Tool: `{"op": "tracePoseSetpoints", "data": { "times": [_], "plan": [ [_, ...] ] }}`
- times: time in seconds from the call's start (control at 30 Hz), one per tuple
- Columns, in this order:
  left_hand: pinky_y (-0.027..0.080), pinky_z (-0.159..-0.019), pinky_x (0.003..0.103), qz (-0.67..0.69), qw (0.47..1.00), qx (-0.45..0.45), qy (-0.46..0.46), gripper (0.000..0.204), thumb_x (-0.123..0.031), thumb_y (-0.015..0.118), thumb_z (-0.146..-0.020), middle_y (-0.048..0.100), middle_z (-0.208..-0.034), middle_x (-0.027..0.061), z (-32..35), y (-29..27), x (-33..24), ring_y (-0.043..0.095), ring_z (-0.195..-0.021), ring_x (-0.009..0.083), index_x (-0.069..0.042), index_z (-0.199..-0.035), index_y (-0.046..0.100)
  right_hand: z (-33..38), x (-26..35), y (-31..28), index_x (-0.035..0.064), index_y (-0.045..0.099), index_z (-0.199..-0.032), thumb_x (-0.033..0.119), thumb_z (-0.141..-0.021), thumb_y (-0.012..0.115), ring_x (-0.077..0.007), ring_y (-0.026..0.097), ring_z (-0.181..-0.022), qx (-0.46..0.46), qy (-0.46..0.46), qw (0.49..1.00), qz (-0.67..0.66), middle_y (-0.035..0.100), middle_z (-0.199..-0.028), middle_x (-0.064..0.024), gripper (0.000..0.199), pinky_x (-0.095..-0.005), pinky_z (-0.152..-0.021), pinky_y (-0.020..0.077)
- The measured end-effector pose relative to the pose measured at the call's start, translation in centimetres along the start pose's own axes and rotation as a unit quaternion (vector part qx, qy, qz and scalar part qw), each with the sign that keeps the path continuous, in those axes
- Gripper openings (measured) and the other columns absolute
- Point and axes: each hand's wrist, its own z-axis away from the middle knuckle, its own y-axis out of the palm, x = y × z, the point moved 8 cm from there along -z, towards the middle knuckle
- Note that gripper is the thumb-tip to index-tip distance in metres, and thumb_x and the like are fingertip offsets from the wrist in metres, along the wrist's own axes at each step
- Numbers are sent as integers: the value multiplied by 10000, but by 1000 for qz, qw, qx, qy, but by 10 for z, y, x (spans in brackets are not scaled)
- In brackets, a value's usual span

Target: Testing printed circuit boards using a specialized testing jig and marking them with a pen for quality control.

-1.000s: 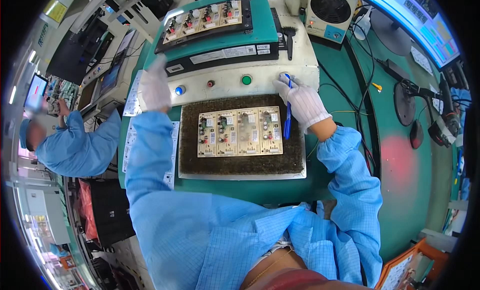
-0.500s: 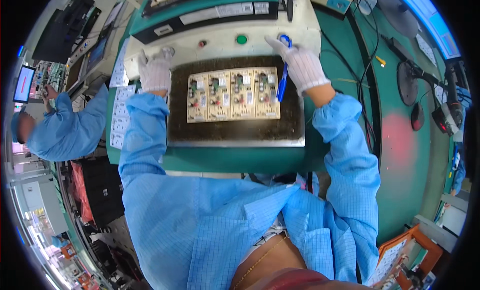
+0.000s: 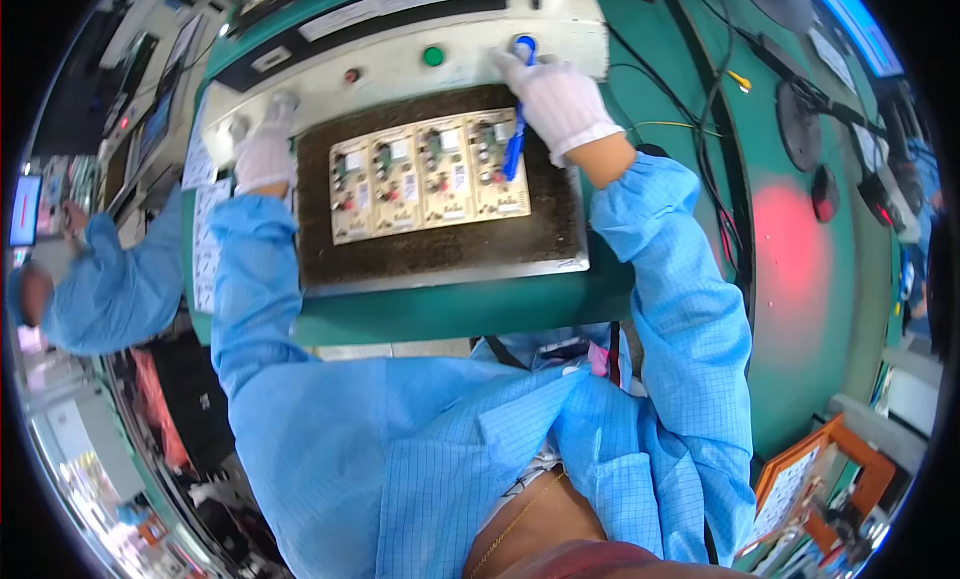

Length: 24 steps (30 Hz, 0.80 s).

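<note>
Left hand (image 3: 265, 157), in a white glove, is up at the left end of the long off-white machine casing (image 3: 390, 69); the fingers hide what lies beneath them, and whether they are closed, nobody could tell from here. Across at the casing's right end, the right hand (image 3: 562, 101), in a white ribbed glove, has a slim blue pen (image 3: 514, 144) gripped, pen slanting down, fingertips right at a round blue button (image 3: 524, 45); pressing or merely near, that's unclear. And centre stage, the cream rectangular circuit-board panel (image 3: 428, 177), four matching sections side by side, dotted with red, black, green and white components! It lies flat on a dark brown rectangular plate (image 3: 420, 255) with a silvery front edge, a little nearer the plate's left edge than its right. The pen's lower end overlaps the panel's right edge in this view; contact can't be judged.

Between the hands on the casing, a small red button (image 3: 352, 76) and a round green button (image 3: 433, 56). Behind them, a black-fronted box (image 3: 420, 20) with white labels. Printed white sheets (image 3: 207, 244) run along the green counter's (image 3: 450, 321) left edge, and over towards its right side sits a black mouse (image 3: 825, 193).
</note>
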Motion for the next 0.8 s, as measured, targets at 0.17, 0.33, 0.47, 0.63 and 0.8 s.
{"op": "tracePoseSetpoints", "data": {
  "times": [0.17,0.33,0.47,0.63,0.8],
  "plan": [
    [231,-1089,376,128,991,-46,9,612,-85,442,-826,421,-1417,71,10,40,48,366,-1321,191,-132,-1426,330,-4,22,8,105,542,-1146,111,-836,473,-287,637,-651,-9,-34,999,1,625,-741,-141,318,-404,-527,512],
    [111,-1125,472,-115,992,55,-6,687,-73,476,-812,244,-1514,4,0,39,44,270,-1372,134,-153,-1457,252,-9,18,8,102,553,-1069,129,-825,505,-301,643,-715,-44,-11,999,-25,624,-753,-154,250,-419,-555,514],
    [106,-1133,441,-116,989,93,-12,660,-178,466,-876,206,-1521,97,7,-23,19,219,-1393,239,-110,-1468,183,-3,37,-11,71,606,-884,189,-783,589,-318,632,-709,42,-77,994,-57,624,-707,-125,156,-420,-604,510],
    [215,-1104,439,318,871,-361,-102,948,-359,729,-756,279,-1438,224,72,-150,19,179,-1366,410,-39,-1448,165,2,67,14,109,638,-791,193,-777,589,-323,638,-736,33,-114,991,-65,637,-726,-148,98,-424,-651,514],
    [193,-1114,412,853,382,-336,-113,752,-449,554,-871,277,-1485,74,135,-80,34,152,-1394,320,-89,-1449,235,7,75,13,98,650,-784,155,-750,592,-336,642,-778,92,-99,988,-69,650,-796,-155,88,-438,-690,512]
  ]
}}
